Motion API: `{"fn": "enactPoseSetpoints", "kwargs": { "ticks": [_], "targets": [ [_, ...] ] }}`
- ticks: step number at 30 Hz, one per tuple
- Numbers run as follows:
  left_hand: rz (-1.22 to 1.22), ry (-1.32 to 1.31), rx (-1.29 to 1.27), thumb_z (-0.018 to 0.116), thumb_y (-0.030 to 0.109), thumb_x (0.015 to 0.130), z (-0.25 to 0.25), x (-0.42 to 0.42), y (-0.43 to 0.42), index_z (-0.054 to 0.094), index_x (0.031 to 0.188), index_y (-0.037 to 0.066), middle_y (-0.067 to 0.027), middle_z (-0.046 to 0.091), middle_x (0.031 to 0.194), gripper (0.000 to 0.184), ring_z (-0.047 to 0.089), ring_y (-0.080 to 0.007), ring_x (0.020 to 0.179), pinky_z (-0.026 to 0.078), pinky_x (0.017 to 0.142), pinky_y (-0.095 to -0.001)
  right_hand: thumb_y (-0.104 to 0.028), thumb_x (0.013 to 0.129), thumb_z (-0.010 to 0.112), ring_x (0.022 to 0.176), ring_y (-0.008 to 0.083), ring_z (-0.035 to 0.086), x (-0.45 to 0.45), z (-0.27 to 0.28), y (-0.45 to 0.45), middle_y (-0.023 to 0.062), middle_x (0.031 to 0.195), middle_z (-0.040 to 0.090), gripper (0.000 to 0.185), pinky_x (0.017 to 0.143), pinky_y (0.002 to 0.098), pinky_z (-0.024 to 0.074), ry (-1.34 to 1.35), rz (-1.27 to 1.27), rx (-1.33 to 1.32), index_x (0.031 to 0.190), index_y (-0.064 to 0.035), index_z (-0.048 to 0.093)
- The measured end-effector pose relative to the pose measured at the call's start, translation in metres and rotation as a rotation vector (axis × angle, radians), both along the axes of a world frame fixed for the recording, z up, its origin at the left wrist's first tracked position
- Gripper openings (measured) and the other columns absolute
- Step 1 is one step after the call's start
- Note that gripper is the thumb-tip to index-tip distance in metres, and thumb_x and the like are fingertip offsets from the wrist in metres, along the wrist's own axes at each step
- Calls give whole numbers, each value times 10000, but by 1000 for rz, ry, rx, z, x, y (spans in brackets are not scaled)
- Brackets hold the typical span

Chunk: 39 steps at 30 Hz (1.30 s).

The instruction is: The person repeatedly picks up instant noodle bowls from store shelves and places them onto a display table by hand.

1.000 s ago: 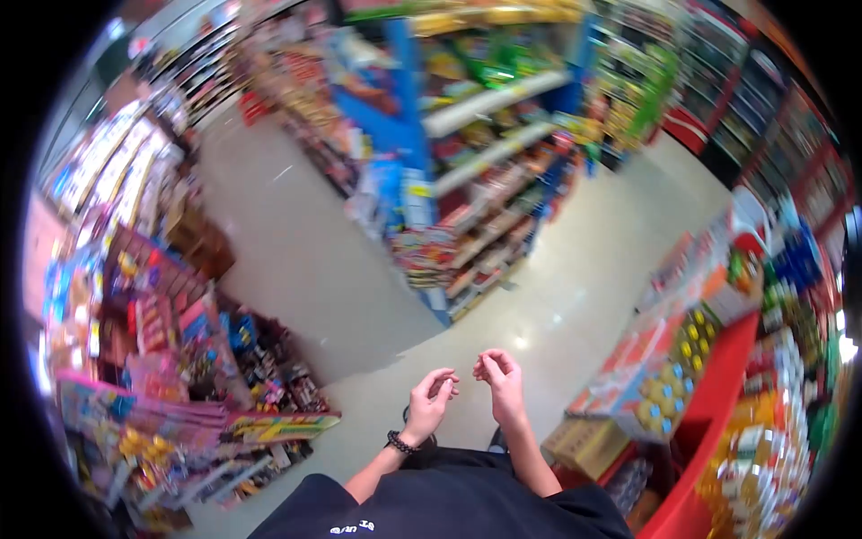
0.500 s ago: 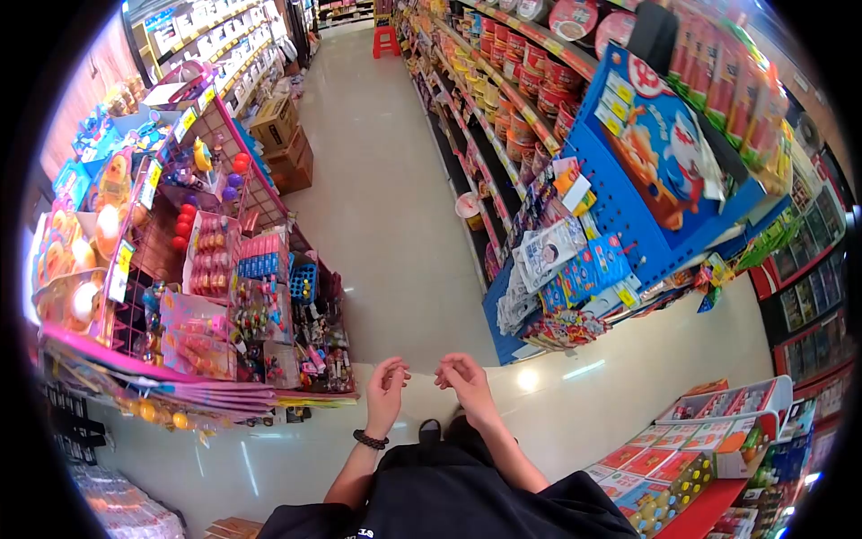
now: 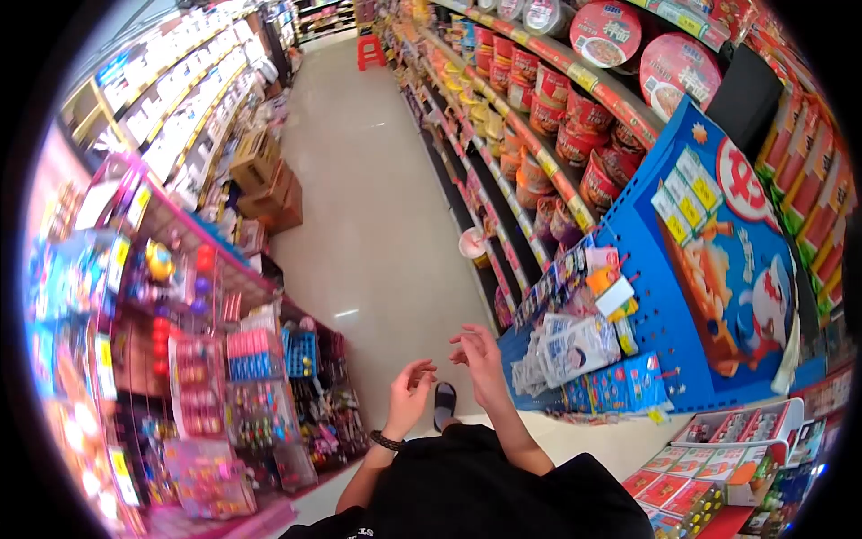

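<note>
- One pale, shiny floor [image 3: 359, 193] runs away from the person towards 12 o'clock, with shelving along both sides.
- Noodle shelf [image 3: 584, 77] at 1 o'clock: sloping tiers of mostly red and yellow tubs, with price tags along the edges.
- Bright shelves [image 3: 180, 94] at 10 o'clock, their goods too washed out to make out.
- Pink wire rack [image 3: 235, 268] at 8 o'clock, the fixture nearest the left hand, crowded with small packaged goods and trinkets.
- Blue pegboard [image 3: 645, 269] at 3 o'clock, standing at the near end of the noodle shelf and bearing a picture of a shark.
- Black top [image 3: 467, 494] on the person, at 6 o'clock.
- Two stacked cardboard boxes [image 3: 269, 187] on the floor at 10 o'clock, beside the bright shelves.
- Red stool [image 3: 370, 52] far down the aisle, between 11 and 12 o'clock.
- Hanging packets [image 3: 575, 349] at 4 o'clock, low on the blue pegboard, the goods nearest the right hand.
- Right hand [image 3: 480, 361] at 5 o'clock, raised in the air, fingers loosely bent and slightly parted.
- Left hand [image 3: 410, 393] at 6 o'clock, likewise raised, fingers softly curled towards the right hand; the two hands are apart.
- Dark beaded bracelet [image 3: 386, 441] around the left wrist, between 6 and 7 o'clock.
</note>
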State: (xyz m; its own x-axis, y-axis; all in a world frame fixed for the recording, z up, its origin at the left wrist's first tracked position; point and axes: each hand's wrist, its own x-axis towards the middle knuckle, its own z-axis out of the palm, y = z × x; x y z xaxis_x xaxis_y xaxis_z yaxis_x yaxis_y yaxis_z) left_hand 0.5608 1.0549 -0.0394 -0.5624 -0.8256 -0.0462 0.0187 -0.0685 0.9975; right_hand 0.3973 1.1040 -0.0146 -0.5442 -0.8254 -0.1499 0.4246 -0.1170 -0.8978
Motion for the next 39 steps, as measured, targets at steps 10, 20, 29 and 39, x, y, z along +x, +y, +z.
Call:
{"fn": "enactPoseSetpoints", "kwargs": {
  "ticks": [10, 20, 29, 39],
  "targets": [
    [-301, 140, -220, 592, 46, 967, 57, -192, -149, 588, 1261, 16, -85, 678, 1141, 295, 660, -154, 988, 528, 842, -286, -97, 1036, 464, 794, 88, 596, -134, 36, -100, 150, 1399, 505, 485, 634, 227, 469, 127, -334, -75, 1495, -76, 307],
    [-622, 309, -475, 675, 18, 858, 90, -381, -212, 560, 1277, 17, -154, 591, 1273, 435, 594, -287, 1118, 485, 919, -352, -71, 1040, 401, 892, 110, 609, -240, 75, -133, 155, 1625, 190, 678, 476, 159, 421, 374, -880, -140, 1586, -93, -2],
    [-1013, 411, -513, 694, 116, 891, 103, -515, -247, 264, 1485, -75, -280, 374, 1478, 758, 406, -392, 1363, 334, 1128, -425, -133, 1046, 438, 934, 124, 562, -308, 84, -182, 205, 1392, 508, 662, 853, 270, 485, 493, -1425, 328, 1572, 17, 66],
    [-1314, 455, -309, 730, 82, 872, 114, -550, -271, 202, 1529, -66, -233, 372, 1525, 855, 384, -278, 1397, 280, 1157, -357, -178, 1066, 429, 1320, 197, 426, -322, 99, -232, 182, 1535, 327, 610, 1062, 311, 388, 436, -1707, 205, 1565, 9, 131]
  ]
}}
